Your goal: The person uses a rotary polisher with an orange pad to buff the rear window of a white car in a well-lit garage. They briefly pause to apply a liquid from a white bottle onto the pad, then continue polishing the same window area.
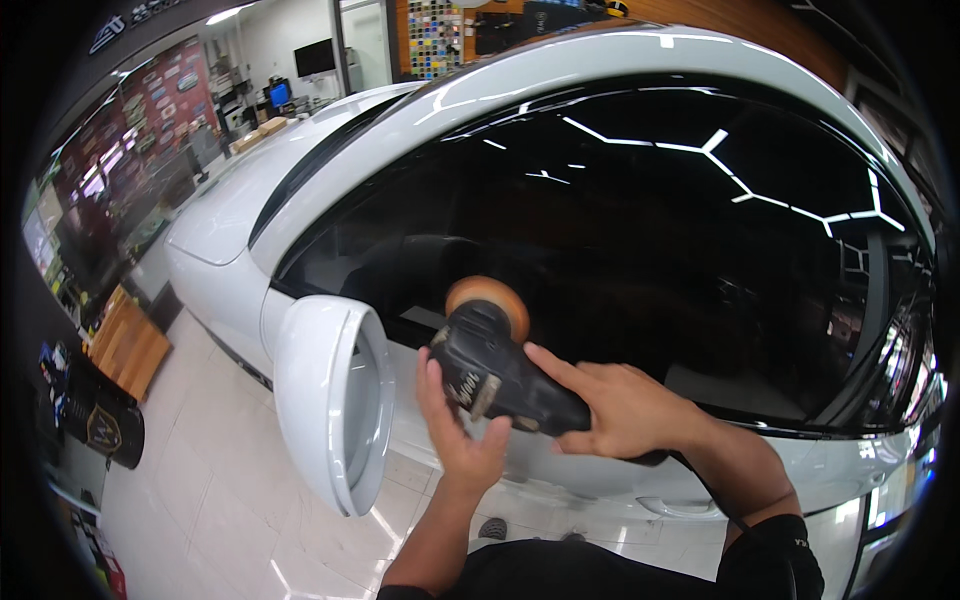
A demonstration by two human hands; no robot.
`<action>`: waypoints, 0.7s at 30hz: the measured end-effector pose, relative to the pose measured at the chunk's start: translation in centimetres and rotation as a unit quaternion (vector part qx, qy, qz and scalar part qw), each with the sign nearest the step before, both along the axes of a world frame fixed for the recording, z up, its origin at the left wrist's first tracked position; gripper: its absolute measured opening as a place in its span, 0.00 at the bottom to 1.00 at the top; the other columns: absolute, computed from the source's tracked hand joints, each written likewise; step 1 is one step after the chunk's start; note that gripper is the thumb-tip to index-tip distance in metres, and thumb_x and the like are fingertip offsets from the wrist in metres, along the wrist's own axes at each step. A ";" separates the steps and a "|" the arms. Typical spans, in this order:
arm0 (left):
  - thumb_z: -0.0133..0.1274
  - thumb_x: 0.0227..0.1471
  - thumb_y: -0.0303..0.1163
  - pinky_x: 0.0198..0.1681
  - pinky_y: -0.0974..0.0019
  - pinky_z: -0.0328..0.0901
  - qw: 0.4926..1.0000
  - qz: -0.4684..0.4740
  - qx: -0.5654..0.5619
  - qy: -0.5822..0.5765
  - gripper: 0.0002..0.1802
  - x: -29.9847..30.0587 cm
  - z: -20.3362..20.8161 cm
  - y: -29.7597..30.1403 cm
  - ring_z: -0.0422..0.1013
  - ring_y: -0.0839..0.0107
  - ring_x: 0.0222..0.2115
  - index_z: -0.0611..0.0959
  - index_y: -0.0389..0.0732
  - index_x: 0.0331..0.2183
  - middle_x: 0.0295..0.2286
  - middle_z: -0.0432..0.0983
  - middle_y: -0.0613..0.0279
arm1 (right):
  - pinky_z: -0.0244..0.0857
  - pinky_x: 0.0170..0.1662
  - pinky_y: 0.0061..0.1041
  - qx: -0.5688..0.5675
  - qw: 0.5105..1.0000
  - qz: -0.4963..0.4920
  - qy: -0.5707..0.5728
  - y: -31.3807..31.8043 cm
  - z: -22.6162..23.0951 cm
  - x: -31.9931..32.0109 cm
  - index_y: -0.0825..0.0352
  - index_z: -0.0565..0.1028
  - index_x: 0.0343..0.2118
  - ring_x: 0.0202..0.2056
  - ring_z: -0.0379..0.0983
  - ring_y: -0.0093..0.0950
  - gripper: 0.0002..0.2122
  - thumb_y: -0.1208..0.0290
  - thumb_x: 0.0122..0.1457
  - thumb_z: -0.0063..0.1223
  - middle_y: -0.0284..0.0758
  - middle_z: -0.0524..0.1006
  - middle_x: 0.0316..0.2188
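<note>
A black car polisher (545, 392) with an orange foam pad (514, 303) is at the lower front of the dark side window (640, 250). The pad appears to rest against the glass. My right hand (635, 408) wraps round the rear of the polisher's body. My left hand (466, 445) cups the polisher's head from the near side, its fingers along the left flank and its thumb underneath. A power cord (712, 490) runs from the tool's end past my right forearm.
A white side mirror (318, 400) sticks out just left of my left hand. The white car's door handle (680, 508) lies below my right hand. Pale tiles (215, 450) cover the floor. A black drum (108, 430) and a wooden box (130, 345) stand at the left.
</note>
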State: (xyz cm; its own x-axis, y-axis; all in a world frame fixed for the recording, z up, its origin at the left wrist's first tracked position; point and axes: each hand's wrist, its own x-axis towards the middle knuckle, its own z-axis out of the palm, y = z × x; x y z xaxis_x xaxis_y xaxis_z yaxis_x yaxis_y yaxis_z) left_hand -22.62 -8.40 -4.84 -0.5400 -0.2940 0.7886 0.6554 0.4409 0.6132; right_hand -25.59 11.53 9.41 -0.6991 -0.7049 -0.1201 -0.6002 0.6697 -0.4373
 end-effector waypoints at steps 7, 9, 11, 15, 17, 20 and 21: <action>0.65 0.47 0.58 0.64 0.42 0.53 0.990 -0.124 -0.016 0.059 0.55 0.1 0.4 7.7 0.52 0.38 0.63 0.58 0.39 0.65 0.61 0.49 0.30 | 0.71 0.45 0.38 -0.055 0.991 -0.118 -0.006 8.2 -2.4 6.9 0.57 0.50 0.72 0.40 0.78 0.47 0.52 0.54 0.46 0.70 0.48 0.78 0.41; 0.68 0.44 0.55 0.64 0.40 0.53 0.981 -0.175 0.008 0.079 0.55 0.0 0.6 9.5 0.53 0.37 0.63 0.60 0.41 0.65 0.61 0.49 0.30 | 0.71 0.47 0.38 -0.092 0.986 -0.137 0.024 8.8 -2.4 8.2 0.59 0.51 0.72 0.44 0.78 0.49 0.53 0.54 0.45 0.72 0.49 0.78 0.45; 0.68 0.45 0.54 0.64 0.40 0.53 0.985 -0.152 0.009 0.076 0.55 -0.2 0.3 8.4 0.53 0.37 0.63 0.60 0.41 0.65 0.61 0.49 0.30 | 0.71 0.48 0.38 -0.077 0.989 -0.121 0.029 8.4 -2.9 7.7 0.59 0.50 0.72 0.46 0.77 0.49 0.53 0.53 0.45 0.72 0.50 0.77 0.48; 0.60 0.49 0.57 0.64 0.42 0.54 0.996 -0.068 0.014 0.058 0.51 -1.2 -0.3 4.6 0.55 0.39 0.62 0.60 0.37 0.64 0.61 0.52 0.32 | 0.71 0.46 0.40 -0.022 0.994 -0.098 -0.031 4.1 -1.8 4.6 0.59 0.49 0.72 0.42 0.78 0.47 0.52 0.52 0.48 0.70 0.50 0.77 0.45; 0.56 0.52 0.59 0.64 0.45 0.55 0.998 -0.022 0.021 0.058 0.50 -2.1 -0.8 2.4 0.56 0.44 0.62 0.60 0.35 0.63 0.61 0.54 0.35 | 0.70 0.45 0.41 0.009 0.995 -0.083 -0.053 1.5 -1.0 2.7 0.59 0.48 0.72 0.40 0.78 0.47 0.51 0.51 0.50 0.67 0.50 0.77 0.42; 0.52 0.55 0.58 0.64 0.48 0.55 0.991 0.012 0.117 0.058 0.48 -3.3 -1.3 0.2 0.57 0.48 0.62 0.59 0.33 0.63 0.61 0.56 0.40 | 0.70 0.43 0.41 0.025 0.997 -0.055 -0.053 0.1 -1.2 1.3 0.57 0.46 0.73 0.37 0.78 0.46 0.49 0.49 0.52 0.64 0.50 0.76 0.39; 0.52 0.55 0.57 0.64 0.48 0.55 0.990 -0.004 0.126 0.055 0.48 -3.3 -1.3 0.5 0.57 0.49 0.62 0.60 0.33 0.63 0.61 0.56 0.41 | 0.70 0.43 0.41 0.013 0.998 -0.050 -0.041 0.3 -1.4 1.2 0.56 0.46 0.73 0.36 0.78 0.46 0.49 0.48 0.53 0.63 0.50 0.76 0.39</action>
